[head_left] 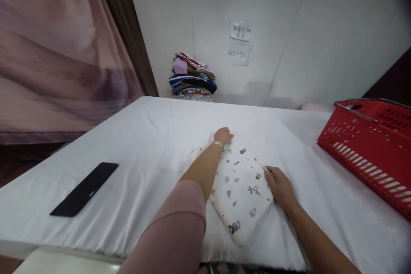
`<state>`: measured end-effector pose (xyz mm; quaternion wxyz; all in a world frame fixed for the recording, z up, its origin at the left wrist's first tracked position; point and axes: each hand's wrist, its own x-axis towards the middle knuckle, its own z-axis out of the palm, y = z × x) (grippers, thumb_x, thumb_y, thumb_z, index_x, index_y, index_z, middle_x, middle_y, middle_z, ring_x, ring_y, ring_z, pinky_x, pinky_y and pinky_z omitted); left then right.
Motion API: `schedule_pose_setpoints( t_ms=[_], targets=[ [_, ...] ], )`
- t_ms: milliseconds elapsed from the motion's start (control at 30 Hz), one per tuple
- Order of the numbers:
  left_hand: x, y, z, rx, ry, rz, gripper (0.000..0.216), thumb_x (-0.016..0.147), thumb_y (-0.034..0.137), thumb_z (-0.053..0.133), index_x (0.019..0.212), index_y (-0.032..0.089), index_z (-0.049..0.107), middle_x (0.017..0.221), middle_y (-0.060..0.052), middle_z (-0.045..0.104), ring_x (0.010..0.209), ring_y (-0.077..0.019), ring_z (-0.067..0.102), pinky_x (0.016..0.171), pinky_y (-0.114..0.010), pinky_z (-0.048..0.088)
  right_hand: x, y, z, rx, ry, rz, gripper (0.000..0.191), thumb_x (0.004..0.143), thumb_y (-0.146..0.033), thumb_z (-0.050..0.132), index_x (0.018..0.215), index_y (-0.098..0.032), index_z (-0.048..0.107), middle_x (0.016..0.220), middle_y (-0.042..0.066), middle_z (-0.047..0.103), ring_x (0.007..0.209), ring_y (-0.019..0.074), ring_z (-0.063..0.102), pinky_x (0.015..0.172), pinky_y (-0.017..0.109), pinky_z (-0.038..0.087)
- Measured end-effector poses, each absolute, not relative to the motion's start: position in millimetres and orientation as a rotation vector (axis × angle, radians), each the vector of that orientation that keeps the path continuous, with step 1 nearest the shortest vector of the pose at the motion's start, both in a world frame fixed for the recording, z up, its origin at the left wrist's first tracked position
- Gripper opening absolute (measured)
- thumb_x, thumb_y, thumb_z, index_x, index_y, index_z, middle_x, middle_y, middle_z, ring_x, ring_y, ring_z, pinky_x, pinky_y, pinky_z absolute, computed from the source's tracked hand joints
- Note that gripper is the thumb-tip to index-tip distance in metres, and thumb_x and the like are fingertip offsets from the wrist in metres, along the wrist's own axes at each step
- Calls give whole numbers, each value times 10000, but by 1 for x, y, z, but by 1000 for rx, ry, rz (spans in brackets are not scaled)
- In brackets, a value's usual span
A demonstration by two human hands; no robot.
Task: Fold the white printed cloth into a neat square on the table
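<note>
A white cloth [239, 188] printed with small grey, green and brown motifs lies folded flat on the white-covered table [154, 137], slanted in front of me. My left hand [224, 135] is closed at its far left corner, with the fingertips pinched on the fabric; a bracelet is on the wrist. My left forearm hides part of the cloth's left side, and a small printed corner shows beyond it. At the right edge my right hand [280, 186] grips the cloth between thumb and fingers, some of which are hidden.
A black flat object like a phone [85, 189] lies on the left of the table. The red plastic basket [369, 150] with a metal handle stands at the right. Folded textiles [192, 77] are stacked by the back wall, below paper notes [239, 53]. A pink curtain [64, 60] hangs left.
</note>
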<state>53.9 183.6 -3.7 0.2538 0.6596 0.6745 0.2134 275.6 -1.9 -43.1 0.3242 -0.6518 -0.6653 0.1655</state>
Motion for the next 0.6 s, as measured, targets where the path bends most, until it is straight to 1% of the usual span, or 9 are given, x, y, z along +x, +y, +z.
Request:
schedule_pose_setpoints(
  t_ms=[100, 167, 267, 333, 400, 500, 600],
  targets=[
    [44, 175, 3, 1908, 1840, 592, 312, 775, 379, 629, 1033, 204, 620, 1123, -73, 643, 1064, -230, 558, 889, -317, 398, 276, -2, -44, -1699, -1745, 431, 376, 864, -440, 366, 1051, -214, 601, 1038, 61, 634, 986, 223, 558, 874, 372, 432],
    [33, 167, 7, 2035, 1839, 643, 378, 827, 419, 571, 1126, 189, 585, 1203, -93, 606, 1120, -241, 527, 940, -339, 377, 277, -2, -45, -1692, -1751, 424, 379, 866, -437, 362, 1052, -208, 599, 1041, 65, 631, 988, 226, 555, 880, 376, 428],
    [16, 144, 11, 2224, 1779, 703, 376, 886, 376, 492, 1197, 173, 547, 1266, -104, 567, 1175, -232, 492, 998, -342, 347, 276, -1, -45, -1691, -1764, 419, 378, 872, -427, 355, 1053, -197, 594, 1051, 75, 625, 996, 231, 550, 889, 379, 422],
    [10, 122, 9, 2332, 1712, 679, 379, 884, 353, 496, 1218, 177, 533, 1303, -104, 540, 1217, -226, 460, 1038, -343, 312, 276, -1, -46, -1695, -1775, 416, 378, 875, -422, 351, 1058, -194, 591, 1056, 77, 623, 1002, 231, 549, 891, 378, 421],
    [9, 99, 3, 2444, 1633, 609, 433, 866, 382, 519, 1254, 190, 505, 1394, -102, 452, 1303, -243, 366, 1087, -386, 247, 277, 0, -48, -1706, -1790, 407, 382, 878, -419, 347, 1068, -191, 588, 1063, 77, 622, 1012, 229, 548, 894, 374, 422],
    [15, 74, -9, 2469, 1573, 523, 555, 848, 479, 510, 1327, 208, 437, 1471, -105, 342, 1372, -279, 243, 1116, -470, 164, 280, 2, -50, -1740, -1830, 368, 396, 885, -407, 332, 1088, -184, 589, 1074, 83, 627, 1021, 228, 553, 896, 372, 427],
    [22, 66, -17, 2438, 1557, 462, 608, 852, 559, 439, 1356, 220, 409, 1482, -94, 325, 1387, -294, 202, 1127, -499, 103, 281, 1, -46, -1788, -1924, 245, 411, 884, -369, 337, 1130, -156, 588, 1112, 121, 624, 1057, 257, 548, 910, 408, 423]
  ],
)
